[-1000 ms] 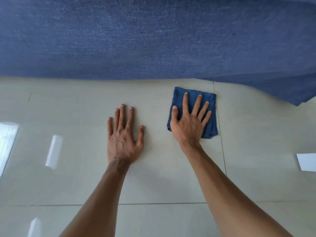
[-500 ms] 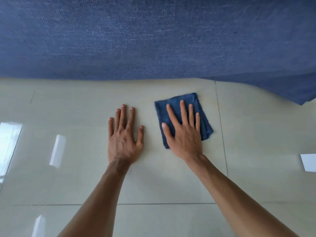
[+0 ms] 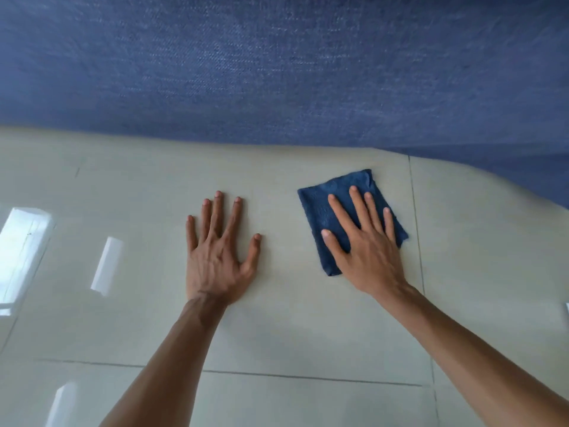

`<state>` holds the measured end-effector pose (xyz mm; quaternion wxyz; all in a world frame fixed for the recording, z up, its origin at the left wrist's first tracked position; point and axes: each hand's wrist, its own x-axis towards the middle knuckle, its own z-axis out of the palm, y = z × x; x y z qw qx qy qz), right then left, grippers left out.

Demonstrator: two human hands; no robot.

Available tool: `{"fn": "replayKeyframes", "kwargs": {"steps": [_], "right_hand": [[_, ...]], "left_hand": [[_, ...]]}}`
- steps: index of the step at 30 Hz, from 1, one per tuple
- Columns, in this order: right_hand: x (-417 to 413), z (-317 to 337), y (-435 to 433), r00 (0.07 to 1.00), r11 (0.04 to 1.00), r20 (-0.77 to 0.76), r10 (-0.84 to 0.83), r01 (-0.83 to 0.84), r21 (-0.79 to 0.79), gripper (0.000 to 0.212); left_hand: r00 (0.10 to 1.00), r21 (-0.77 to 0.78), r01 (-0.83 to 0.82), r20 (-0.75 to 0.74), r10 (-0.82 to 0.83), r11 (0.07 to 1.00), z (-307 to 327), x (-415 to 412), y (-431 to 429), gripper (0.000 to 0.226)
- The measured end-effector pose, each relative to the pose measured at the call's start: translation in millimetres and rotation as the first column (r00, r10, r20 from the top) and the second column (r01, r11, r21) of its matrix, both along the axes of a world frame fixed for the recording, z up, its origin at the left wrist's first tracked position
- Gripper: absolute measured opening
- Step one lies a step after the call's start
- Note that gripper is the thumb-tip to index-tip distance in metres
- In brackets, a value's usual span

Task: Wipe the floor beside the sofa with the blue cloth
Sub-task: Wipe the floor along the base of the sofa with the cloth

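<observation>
A small folded blue cloth point(image 3: 320, 208) lies flat on the pale tiled floor point(image 3: 147, 192), a short way in front of the blue fabric sofa point(image 3: 277, 72) that fills the top of the view. My right hand point(image 3: 366, 251) presses down on the cloth with fingers spread, pointing up and to the left; it covers the cloth's near right part. My left hand point(image 3: 215, 257) rests flat on the bare tile to the left of the cloth, fingers apart, holding nothing.
The sofa's lower edge runs across the view and dips lower at the right point(image 3: 523, 180). Grout lines cross the floor near the cloth point(image 3: 415, 229) and below my arms. Bright window reflections point(image 3: 24, 241) shine on the tiles at left.
My right hand slid the cloth left and toward me, turning it anticlockwise, then a little back to the right. My left hand stayed planted.
</observation>
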<state>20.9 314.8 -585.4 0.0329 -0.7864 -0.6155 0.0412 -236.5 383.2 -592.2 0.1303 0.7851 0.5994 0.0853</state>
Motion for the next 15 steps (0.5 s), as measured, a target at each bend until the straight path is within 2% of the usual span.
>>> {"fn": "replayKeyframes", "kwargs": {"steps": [2, 4, 6, 8, 12, 15], "right_hand": [[16, 3, -3, 0.978, 0.978, -0.01, -0.207, 0.207, 0.019, 0.064], [-2, -1, 22, 0.916, 0.917, -0.062, -0.395, 0.397, 0.025, 0.064], [-31, -2, 48, 0.871, 0.877, -0.117, -0.477, 0.48, 0.0, 0.065], [-37, -3, 53, 0.878, 0.886, -0.127, -0.461, 0.464, -0.006, 0.067], [-12, -1, 29, 0.979, 0.981, -0.068, -0.19, 0.192, 0.029, 0.064], [-15, -4, 35, 0.97, 0.972, -0.067, -0.232, 0.233, 0.02, 0.059]], "left_hand": [[1.0, 0.007, -0.024, 0.001, 0.024, 1.0, 0, 1, -1, 0.071], [1.0, 0.012, -0.024, 0.009, 0.024, 1.0, 0, 2, -1, 0.071], [1.0, 0.006, -0.023, 0.017, 0.023, 1.0, 0, 1, 0, 0.07], [1.0, 0.002, -0.024, 0.019, 0.024, 1.0, 1, 1, 0, 0.07], [0.999, 0.011, -0.03, 0.035, 0.03, 0.999, -1, 1, 0, 0.07], [0.999, 0.005, -0.025, 0.028, 0.025, 1.0, 1, 1, 0, 0.07]]}}
